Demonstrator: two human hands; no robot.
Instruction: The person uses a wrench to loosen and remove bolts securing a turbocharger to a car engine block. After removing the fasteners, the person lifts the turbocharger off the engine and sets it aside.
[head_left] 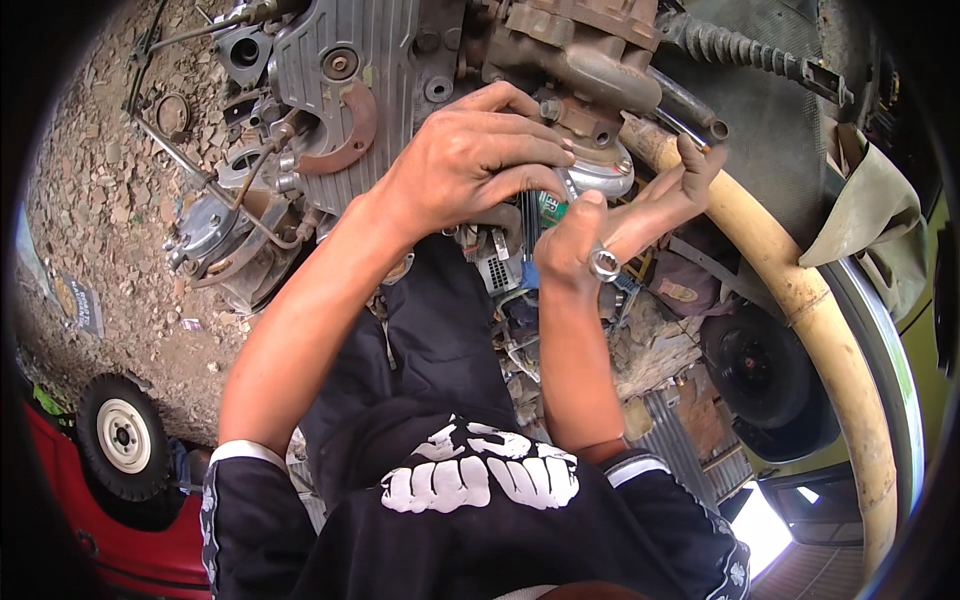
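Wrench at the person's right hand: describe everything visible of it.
The wrench looks like shiny, silvery metal. Its round ring end, with an open centre, faces the camera against the right hand, near the thumb's base. The hand hides much of the shank, so its far end cannot be made out.

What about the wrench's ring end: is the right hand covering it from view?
No, the wrench's ring end shows uncovered at the base of the right hand.
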